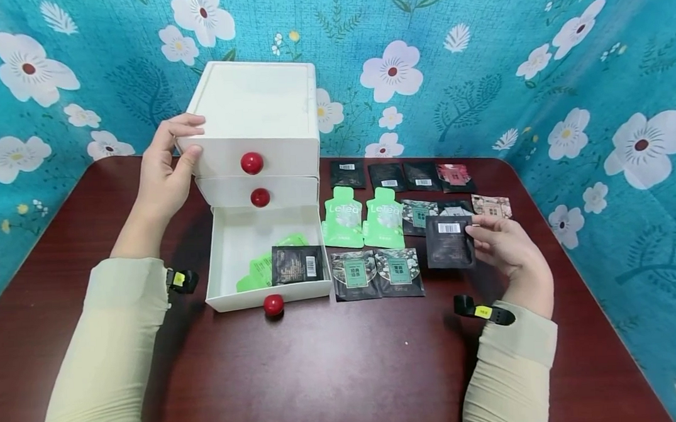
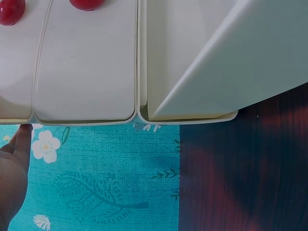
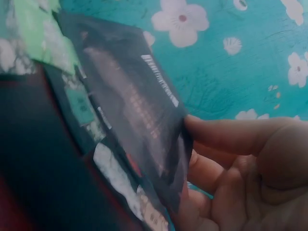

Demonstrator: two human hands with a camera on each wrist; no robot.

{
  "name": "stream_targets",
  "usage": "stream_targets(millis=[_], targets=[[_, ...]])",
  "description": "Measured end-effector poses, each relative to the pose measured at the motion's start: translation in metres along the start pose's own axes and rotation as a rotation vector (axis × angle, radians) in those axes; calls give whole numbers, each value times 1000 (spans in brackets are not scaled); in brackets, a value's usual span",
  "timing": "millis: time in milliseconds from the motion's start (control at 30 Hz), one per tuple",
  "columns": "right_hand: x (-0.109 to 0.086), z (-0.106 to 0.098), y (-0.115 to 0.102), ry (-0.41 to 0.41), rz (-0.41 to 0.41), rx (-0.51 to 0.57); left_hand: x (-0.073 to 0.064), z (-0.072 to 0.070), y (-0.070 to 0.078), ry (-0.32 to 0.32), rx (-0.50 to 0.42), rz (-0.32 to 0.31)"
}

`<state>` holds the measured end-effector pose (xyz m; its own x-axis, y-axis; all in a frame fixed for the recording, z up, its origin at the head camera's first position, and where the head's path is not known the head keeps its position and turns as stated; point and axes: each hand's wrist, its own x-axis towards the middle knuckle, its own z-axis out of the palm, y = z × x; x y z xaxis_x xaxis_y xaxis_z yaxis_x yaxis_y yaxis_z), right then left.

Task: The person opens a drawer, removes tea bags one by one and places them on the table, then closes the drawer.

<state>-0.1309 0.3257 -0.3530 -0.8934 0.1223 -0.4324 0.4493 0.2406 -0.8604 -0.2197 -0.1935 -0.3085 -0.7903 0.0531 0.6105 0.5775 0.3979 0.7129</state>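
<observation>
My right hand (image 1: 506, 248) pinches a black tea sachet (image 1: 449, 242) by its right edge, raised above the sachets on the table. In the right wrist view the held sachet (image 3: 139, 106) is tilted and its barcode shows. My left hand (image 1: 168, 162) grips the upper left corner of a white drawer cabinet (image 1: 256, 101), fingers over the top edge and thumb near the front. The cabinet's bottom drawer (image 1: 226, 241) is pulled out. Inside it lie green pouches (image 1: 256, 274) and a black sachet (image 1: 297, 265), barcode up. The two drawers above are closed, with red knobs.
To the cabinet's right are two green pouches (image 1: 344, 218) side by side, two green-labelled sachets (image 1: 354, 275) before them, and several dark sachets (image 1: 346, 174) in rows behind. A pink-toned sachet (image 1: 492, 205) lies near the right hand. A floral curtain (image 1: 330, 41) hangs behind the table (image 1: 322, 369).
</observation>
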Motion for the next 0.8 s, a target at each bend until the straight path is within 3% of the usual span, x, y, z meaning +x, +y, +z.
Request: stream_targets(millis=[300, 533, 800], targets=[[11, 3, 11, -55, 38, -99, -1, 0, 1, 1, 1, -21], [13, 6, 13, -61, 74, -222, -1, 0, 0, 4, -6, -20], [12, 9, 11, -35, 104, -291, 0, 0, 2, 0, -4, -33]])
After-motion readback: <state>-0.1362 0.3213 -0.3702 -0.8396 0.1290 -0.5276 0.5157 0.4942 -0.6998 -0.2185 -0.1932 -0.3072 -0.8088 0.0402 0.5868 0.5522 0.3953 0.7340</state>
